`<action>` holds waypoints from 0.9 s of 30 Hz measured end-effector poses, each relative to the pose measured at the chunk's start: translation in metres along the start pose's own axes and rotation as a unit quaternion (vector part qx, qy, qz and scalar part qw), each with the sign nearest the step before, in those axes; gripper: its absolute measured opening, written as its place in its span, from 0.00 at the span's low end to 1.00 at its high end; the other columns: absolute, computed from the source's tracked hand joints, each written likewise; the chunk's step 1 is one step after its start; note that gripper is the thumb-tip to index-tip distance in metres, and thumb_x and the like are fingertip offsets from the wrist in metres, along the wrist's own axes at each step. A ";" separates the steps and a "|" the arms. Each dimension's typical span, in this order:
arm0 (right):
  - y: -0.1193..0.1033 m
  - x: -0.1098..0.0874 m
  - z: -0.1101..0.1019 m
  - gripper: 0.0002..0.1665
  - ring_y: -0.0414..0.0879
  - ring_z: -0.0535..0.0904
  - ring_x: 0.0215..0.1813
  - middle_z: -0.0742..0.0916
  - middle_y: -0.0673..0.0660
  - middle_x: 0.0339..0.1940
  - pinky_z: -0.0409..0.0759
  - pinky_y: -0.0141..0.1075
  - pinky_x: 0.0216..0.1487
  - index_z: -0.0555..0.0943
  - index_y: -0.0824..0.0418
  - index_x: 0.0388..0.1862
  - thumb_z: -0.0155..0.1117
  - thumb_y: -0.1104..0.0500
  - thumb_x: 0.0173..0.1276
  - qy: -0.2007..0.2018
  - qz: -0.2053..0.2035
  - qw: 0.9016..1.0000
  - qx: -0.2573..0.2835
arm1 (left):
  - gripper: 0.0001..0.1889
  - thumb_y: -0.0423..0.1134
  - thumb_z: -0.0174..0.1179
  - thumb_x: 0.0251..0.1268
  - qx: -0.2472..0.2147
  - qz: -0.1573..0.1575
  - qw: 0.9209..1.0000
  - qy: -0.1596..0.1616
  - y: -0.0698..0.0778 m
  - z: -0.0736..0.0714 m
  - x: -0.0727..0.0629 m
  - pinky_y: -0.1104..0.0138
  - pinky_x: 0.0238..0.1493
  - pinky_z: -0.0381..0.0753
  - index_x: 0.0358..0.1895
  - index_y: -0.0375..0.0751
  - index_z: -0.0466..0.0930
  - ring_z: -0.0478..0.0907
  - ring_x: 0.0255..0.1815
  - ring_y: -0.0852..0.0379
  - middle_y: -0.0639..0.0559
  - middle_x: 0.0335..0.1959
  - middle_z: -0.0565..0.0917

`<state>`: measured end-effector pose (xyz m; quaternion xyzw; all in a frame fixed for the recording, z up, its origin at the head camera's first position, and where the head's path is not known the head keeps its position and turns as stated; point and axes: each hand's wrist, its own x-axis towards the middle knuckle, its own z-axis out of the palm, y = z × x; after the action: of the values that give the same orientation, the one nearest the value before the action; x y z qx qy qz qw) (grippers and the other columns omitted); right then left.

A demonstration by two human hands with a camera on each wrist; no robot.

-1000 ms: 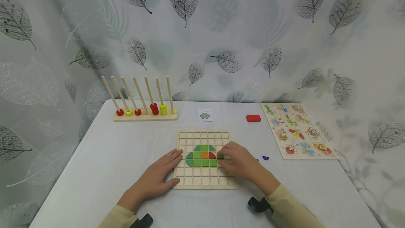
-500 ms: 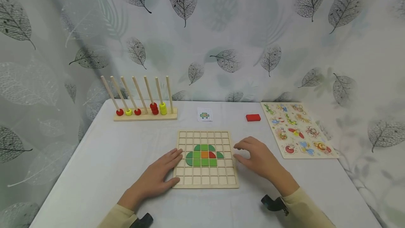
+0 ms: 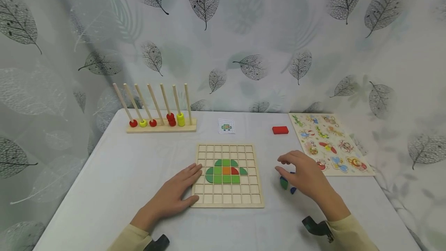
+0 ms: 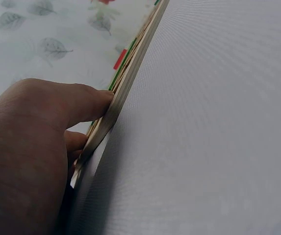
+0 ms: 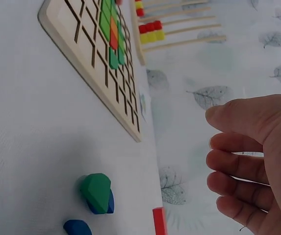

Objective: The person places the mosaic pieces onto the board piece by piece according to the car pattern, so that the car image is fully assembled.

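A wooden grid board (image 3: 226,199) lies on the white table, with green tiles (image 3: 217,178), an orange tile (image 3: 226,170) and a red tile (image 3: 235,171) set in its squares. My left hand (image 3: 170,193) rests on the board's left edge, fingers extended; the left wrist view shows the thumb (image 4: 93,103) touching the rim. Right of the board, my right hand (image 3: 308,173) hovers with nothing in its loosely bent fingers. Near it on the table are a green piece (image 5: 97,192) overlapping a blue one, and another blue piece (image 5: 76,227). The hand partly covers these pieces in the head view.
At the back left stands a peg rack (image 3: 162,129) with red and yellow beads. A small pattern card (image 3: 226,126) and a red block (image 3: 280,130) lie behind the board. To the right is an animal puzzle board (image 3: 334,158).
My right hand has left the grid board and moved right, over the loose pieces. A dark green tile shows at the right of the pattern, where the hand was. The left hand stays put.
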<state>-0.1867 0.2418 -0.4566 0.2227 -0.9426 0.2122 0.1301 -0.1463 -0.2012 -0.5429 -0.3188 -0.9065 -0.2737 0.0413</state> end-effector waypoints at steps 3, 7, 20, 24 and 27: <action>0.003 -0.004 -0.001 0.15 0.46 0.85 0.46 0.90 0.49 0.43 0.88 0.48 0.46 0.91 0.56 0.48 0.85 0.58 0.65 -0.004 0.013 1.000 -0.001 | 0.41 0.54 0.66 0.74 0.002 -0.002 1.000 -0.003 0.000 0.000 0.000 0.44 0.79 0.66 0.84 0.39 0.67 0.56 0.87 0.47 0.51 0.87 0.63; 0.006 -0.010 0.000 0.15 0.47 0.85 0.45 0.90 0.50 0.42 0.87 0.49 0.46 0.90 0.58 0.49 0.84 0.57 0.66 -0.019 0.038 0.999 -0.007 | 0.41 0.54 0.65 0.75 0.003 -0.004 1.000 -0.005 0.000 -0.001 0.000 0.44 0.80 0.65 0.84 0.39 0.67 0.56 0.87 0.47 0.52 0.87 0.62; 0.011 -0.024 0.005 0.13 0.41 0.74 0.29 0.81 0.42 0.26 0.76 0.38 0.32 0.86 0.52 0.37 0.82 0.48 0.67 -0.143 0.115 0.982 -0.037 | 0.41 0.54 0.65 0.75 0.000 -0.003 1.000 -0.007 0.001 -0.001 0.000 0.43 0.80 0.65 0.84 0.39 0.67 0.55 0.88 0.48 0.51 0.87 0.62; 0.011 -0.025 0.009 0.14 0.42 0.74 0.28 0.81 0.44 0.25 0.76 0.39 0.32 0.85 0.52 0.35 0.82 0.48 0.66 -0.167 0.135 0.976 -0.040 | 0.41 0.54 0.65 0.75 0.001 -0.005 1.000 -0.008 0.001 -0.001 0.000 0.44 0.80 0.65 0.84 0.39 0.67 0.55 0.88 0.49 0.51 0.87 0.62; 0.011 -0.025 0.012 0.13 0.43 0.74 0.29 0.82 0.44 0.25 0.77 0.40 0.33 0.86 0.53 0.35 0.83 0.50 0.65 -0.178 0.145 0.973 -0.034 | 0.41 0.54 0.66 0.74 0.003 -0.004 1.000 -0.007 0.001 -0.001 0.001 0.44 0.80 0.65 0.84 0.39 0.67 0.55 0.88 0.48 0.50 0.87 0.62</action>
<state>-0.1724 0.2546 -0.4798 0.1135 -0.9795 0.1533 -0.0646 -0.1461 -0.2005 -0.5416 -0.3172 -0.9087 -0.2690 0.0353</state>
